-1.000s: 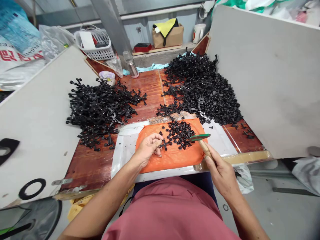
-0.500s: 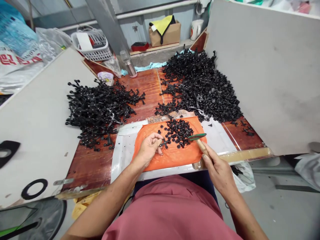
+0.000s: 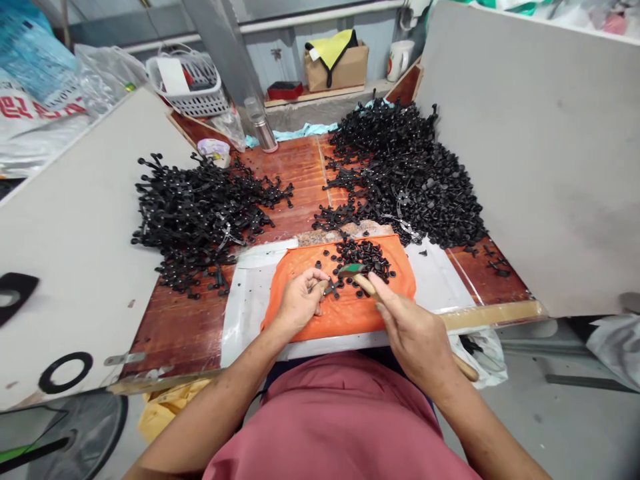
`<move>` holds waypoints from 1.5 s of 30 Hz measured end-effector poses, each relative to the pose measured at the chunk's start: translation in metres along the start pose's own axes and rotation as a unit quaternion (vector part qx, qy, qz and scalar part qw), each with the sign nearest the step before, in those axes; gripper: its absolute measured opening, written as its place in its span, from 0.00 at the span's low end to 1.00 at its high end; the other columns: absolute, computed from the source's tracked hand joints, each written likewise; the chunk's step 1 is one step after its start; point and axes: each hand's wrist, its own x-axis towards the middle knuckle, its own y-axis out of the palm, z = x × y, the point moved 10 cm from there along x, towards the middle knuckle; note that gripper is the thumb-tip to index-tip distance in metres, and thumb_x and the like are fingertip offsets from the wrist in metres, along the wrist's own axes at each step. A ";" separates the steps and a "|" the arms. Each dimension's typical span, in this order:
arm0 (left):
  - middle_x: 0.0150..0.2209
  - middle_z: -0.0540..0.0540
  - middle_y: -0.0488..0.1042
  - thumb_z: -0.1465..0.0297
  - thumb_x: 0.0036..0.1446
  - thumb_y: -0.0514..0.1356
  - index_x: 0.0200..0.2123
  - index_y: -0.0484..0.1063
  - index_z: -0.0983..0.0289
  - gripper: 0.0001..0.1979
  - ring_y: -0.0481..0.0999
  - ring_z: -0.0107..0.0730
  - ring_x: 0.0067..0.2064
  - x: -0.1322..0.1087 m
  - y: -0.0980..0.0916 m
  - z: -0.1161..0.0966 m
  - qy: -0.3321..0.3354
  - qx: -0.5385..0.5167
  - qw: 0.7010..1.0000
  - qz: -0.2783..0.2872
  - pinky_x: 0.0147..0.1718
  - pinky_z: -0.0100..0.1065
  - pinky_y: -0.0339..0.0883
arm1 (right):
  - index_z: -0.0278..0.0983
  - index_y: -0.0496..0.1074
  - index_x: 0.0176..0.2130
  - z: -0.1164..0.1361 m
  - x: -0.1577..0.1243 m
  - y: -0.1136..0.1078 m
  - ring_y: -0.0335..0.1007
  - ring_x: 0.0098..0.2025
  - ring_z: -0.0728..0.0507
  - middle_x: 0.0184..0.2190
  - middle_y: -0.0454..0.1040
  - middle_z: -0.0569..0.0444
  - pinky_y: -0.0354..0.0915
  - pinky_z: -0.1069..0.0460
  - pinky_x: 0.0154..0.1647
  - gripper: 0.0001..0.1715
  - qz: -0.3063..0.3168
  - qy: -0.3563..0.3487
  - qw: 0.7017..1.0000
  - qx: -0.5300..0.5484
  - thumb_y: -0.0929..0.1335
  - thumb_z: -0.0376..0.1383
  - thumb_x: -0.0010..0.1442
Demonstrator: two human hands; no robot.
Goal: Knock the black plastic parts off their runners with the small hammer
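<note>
On the orange cloth (image 3: 345, 323), my left hand (image 3: 303, 297) pinches a small black plastic part (image 3: 332, 287) with several arms between thumb and fingers. My right hand (image 3: 415, 327) is wrapped round the wooden handle of a hammer (image 3: 364, 283). The green hammer head is close to the right of the black part, above the cloth; whether it touches anything I cannot tell. Loose black round-headed plastic pieces (image 3: 367, 257) lie on the cloth just behind the hammer head. The handle's end sticks out below my right hand.
Large heaps of black parts rise on the left (image 3: 193, 220) and right (image 3: 410, 167) of the wooden table (image 3: 280, 163). Tall grey boards (image 3: 540, 160) flank both sides. A metal flask (image 3: 264, 133), a white basket (image 3: 195, 90) and a mug (image 3: 399, 61) stand at the back.
My right hand has swung the hammer left, bringing its head from the right edge of the loose pieces to beside the black part. My left hand stays nearly in place.
</note>
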 end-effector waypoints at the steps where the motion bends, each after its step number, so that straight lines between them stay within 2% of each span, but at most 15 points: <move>1: 0.19 0.41 0.66 0.56 0.53 0.65 0.36 0.70 0.63 0.17 0.64 0.19 0.13 0.000 0.000 0.001 0.001 0.001 1.000 0.003 0.11 0.22 0.59 | 0.48 0.54 0.73 0.002 0.002 0.005 0.81 0.34 0.42 0.39 0.83 0.52 0.75 0.49 0.37 0.33 0.015 0.001 0.999 -0.030 0.57 0.35 0.73; 3: 0.19 0.41 0.66 0.57 0.53 0.64 0.37 0.70 0.63 0.16 0.64 0.19 0.13 0.001 -0.001 0.002 0.003 0.004 1.000 0.005 0.11 0.22 0.59 | 0.50 0.54 0.73 0.004 0.005 0.009 0.80 0.32 0.42 0.36 0.82 0.53 0.74 0.50 0.34 0.33 0.021 0.003 0.998 -0.062 0.58 0.34 0.73; 6: 0.19 0.41 0.66 0.58 0.55 0.64 0.37 0.70 0.62 0.14 0.65 0.19 0.13 0.002 -0.002 0.005 0.005 0.006 1.000 0.005 0.12 0.22 0.60 | 0.50 0.52 0.74 0.005 0.005 0.005 0.80 0.33 0.43 0.38 0.82 0.52 0.73 0.51 0.33 0.34 -0.006 0.010 0.998 -0.060 0.58 0.36 0.73; 10: 0.19 0.41 0.65 0.60 0.55 0.64 0.36 0.71 0.62 0.13 0.64 0.19 0.13 0.002 -0.002 0.006 0.001 0.021 1.000 -0.001 0.11 0.21 0.59 | 0.50 0.54 0.73 0.006 0.004 0.012 0.78 0.27 0.44 0.32 0.81 0.54 0.69 0.53 0.26 0.33 0.027 0.011 0.992 -0.120 0.59 0.37 0.73; 17: 0.19 0.41 0.66 0.59 0.54 0.64 0.36 0.70 0.62 0.13 0.63 0.20 0.14 0.001 0.000 0.004 -0.002 0.010 1.000 0.002 0.12 0.22 0.58 | 0.48 0.56 0.72 0.003 0.005 0.018 0.80 0.32 0.43 0.36 0.82 0.51 0.71 0.52 0.31 0.31 0.033 0.021 0.993 -0.110 0.59 0.38 0.74; 20: 0.20 0.43 0.69 0.56 0.52 0.66 0.36 0.69 0.63 0.17 0.63 0.19 0.15 -0.003 -0.002 -0.003 -0.008 -0.049 0.999 0.004 0.14 0.22 0.57 | 0.46 0.60 0.70 0.004 0.008 0.011 0.81 0.38 0.42 0.40 0.83 0.50 0.73 0.51 0.38 0.29 0.004 0.018 1.000 -0.008 0.60 0.39 0.73; 23: 0.21 0.44 0.71 0.56 0.51 0.69 0.37 0.69 0.63 0.19 0.66 0.19 0.18 -0.011 0.001 -0.013 -0.001 -0.123 0.992 0.005 0.19 0.22 0.61 | 0.43 0.70 0.61 0.009 0.014 0.003 0.80 0.41 0.43 0.43 0.82 0.52 0.71 0.52 0.42 0.21 -0.031 0.022 0.988 0.150 0.62 0.41 0.72; 28: 0.25 0.47 0.73 0.55 0.52 0.70 0.39 0.71 0.64 0.21 0.67 0.21 0.22 -0.029 0.019 -0.015 0.000 -0.187 0.981 0.040 0.26 0.26 0.67 | 0.42 0.73 0.42 0.027 0.029 0.020 0.74 0.31 0.47 0.30 0.77 0.60 0.65 0.55 0.34 0.06 0.002 0.039 0.962 0.270 0.67 0.39 0.65; 31: 0.28 0.51 0.75 0.53 0.63 0.60 0.43 0.72 0.63 0.18 0.73 0.28 0.27 -0.040 0.014 -0.025 0.048 -0.073 0.994 0.070 0.32 0.32 0.71 | 0.41 0.70 0.35 0.029 0.033 0.023 0.69 0.29 0.48 0.26 0.72 0.60 0.60 0.55 0.31 0.06 -0.015 0.041 0.962 0.269 0.65 0.36 0.65; 33: 0.34 0.55 0.78 0.58 0.68 0.55 0.44 0.75 0.62 0.15 0.77 0.36 0.37 -0.049 -0.004 -0.048 0.143 0.105 0.984 0.024 0.41 0.37 0.73 | 0.40 0.67 0.31 0.028 0.033 0.022 0.65 0.27 0.49 0.24 0.68 0.61 0.57 0.55 0.30 0.10 -0.016 0.038 0.962 0.270 0.64 0.36 0.66; 35: 0.42 0.58 0.79 0.64 0.67 0.56 0.44 0.77 0.61 0.12 0.77 0.42 0.46 -0.061 -0.017 -0.077 0.247 0.269 0.930 -0.042 0.51 0.44 0.70 | 0.40 0.66 0.32 0.030 0.031 0.025 0.63 0.28 0.49 0.25 0.66 0.62 0.56 0.55 0.30 0.09 0.008 0.026 0.957 0.290 0.65 0.36 0.66; 37: 0.46 0.59 0.79 0.67 0.66 0.56 0.43 0.77 0.61 0.10 0.76 0.45 0.50 -0.072 -0.012 -0.093 0.314 0.346 0.884 -0.036 0.54 0.46 0.68 | 0.40 0.67 0.35 0.036 0.029 0.029 0.65 0.31 0.49 0.28 0.68 0.62 0.58 0.55 0.33 0.04 0.033 0.013 0.944 0.327 0.65 0.34 0.65; 39: 0.45 0.58 0.80 0.69 0.66 0.54 0.43 0.76 0.62 0.10 0.78 0.43 0.48 -0.075 0.004 -0.092 0.330 0.351 0.875 0.035 0.51 0.43 0.70 | 0.41 0.68 0.38 0.040 0.029 0.030 0.66 0.33 0.49 0.31 0.71 0.61 0.60 0.56 0.35 0.02 0.035 0.012 0.930 0.367 0.66 0.33 0.63; 41: 0.44 0.56 0.82 0.71 0.68 0.52 0.48 0.76 0.61 0.13 0.80 0.38 0.45 -0.071 0.017 -0.082 0.307 0.325 0.889 0.101 0.47 0.37 0.73 | 0.41 0.69 0.40 0.039 0.030 0.030 0.68 0.34 0.48 0.32 0.72 0.61 0.62 0.55 0.37 0.03 0.021 0.027 0.919 0.393 0.66 0.33 0.63; 45: 0.50 0.52 0.82 0.67 0.70 0.51 0.59 0.74 0.56 0.19 0.82 0.34 0.47 -0.046 0.015 -0.066 0.245 0.275 0.919 0.143 0.49 0.32 0.72 | 0.40 0.71 0.46 0.021 0.031 0.025 0.73 0.42 0.45 0.40 0.77 0.57 0.64 0.54 0.44 0.10 -0.005 0.050 0.912 0.407 0.67 0.38 0.64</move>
